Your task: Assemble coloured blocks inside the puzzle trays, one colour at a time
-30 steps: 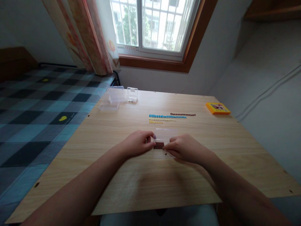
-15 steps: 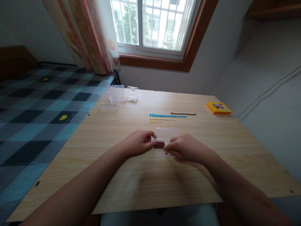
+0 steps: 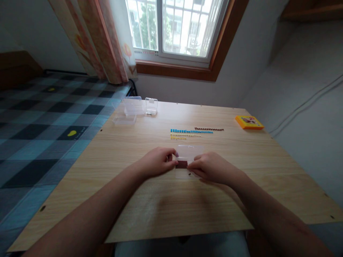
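Observation:
A small clear plastic box [image 3: 182,174] lies open on the table, its lid [image 3: 189,150] tilted back. Inside, against its left side, sits a packed block of dark brown bricks [image 3: 182,164]. My left hand [image 3: 160,161] grips the box's left edge, thumb and fingers bent around it. My right hand [image 3: 210,166] is closed in a pinch at the right end of the brown block, on a small brown brick mostly hidden by the fingertips. One loose brown brick [image 3: 189,174] lies in the box just under those fingers.
Beyond the box are rows of small bricks: brown [image 3: 209,129], blue [image 3: 191,131], pale [image 3: 187,135] and yellow [image 3: 178,139]. Clear open boxes [image 3: 133,107] and a smaller clear case [image 3: 151,106] stand at the table's back left. A yellow box [image 3: 249,122] lies at the right.
My right fingertips have shifted slightly, and the small brown brick seen beside them is now up against the block or hidden. The left hand and the box have stayed put.

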Tool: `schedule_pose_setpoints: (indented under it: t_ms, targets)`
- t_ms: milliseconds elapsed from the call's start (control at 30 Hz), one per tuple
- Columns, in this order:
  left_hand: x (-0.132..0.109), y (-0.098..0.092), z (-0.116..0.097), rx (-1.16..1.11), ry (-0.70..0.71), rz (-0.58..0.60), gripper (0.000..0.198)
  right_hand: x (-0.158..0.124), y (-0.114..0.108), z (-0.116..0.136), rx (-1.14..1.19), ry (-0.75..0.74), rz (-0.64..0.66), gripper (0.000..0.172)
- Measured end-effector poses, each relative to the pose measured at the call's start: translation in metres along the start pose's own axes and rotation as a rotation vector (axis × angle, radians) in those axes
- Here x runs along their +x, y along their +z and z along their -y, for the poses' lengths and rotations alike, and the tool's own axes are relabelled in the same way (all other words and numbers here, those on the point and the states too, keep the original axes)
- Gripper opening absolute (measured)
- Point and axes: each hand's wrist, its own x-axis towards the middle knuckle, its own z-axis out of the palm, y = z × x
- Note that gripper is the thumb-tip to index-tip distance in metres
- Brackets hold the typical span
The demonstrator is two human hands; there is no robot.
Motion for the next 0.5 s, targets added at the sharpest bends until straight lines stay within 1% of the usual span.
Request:
schedule_pose_setpoints:
  t_ms: [300, 400, 500]
  targets:
    - [0.0, 0.0009, 0.0017, -0.006, 0.006, -0.005, 0.022, -0.0023, -0.0028, -0.0004, -0.004, 0.008, 0.005, 0.025]
    - [-0.0002, 0.0008, 0.0013, -0.003, 0.008, -0.003, 0.02, -0.0036, -0.0055, -0.0007, 0.003, -0.016, 0.008, 0.026]
    - [-0.0004, 0.0002, 0.0002, -0.004, 0.007, -0.004, 0.02, -0.0045, -0.008, 0.0004, 0.029, -0.041, 0.034, 0.024]
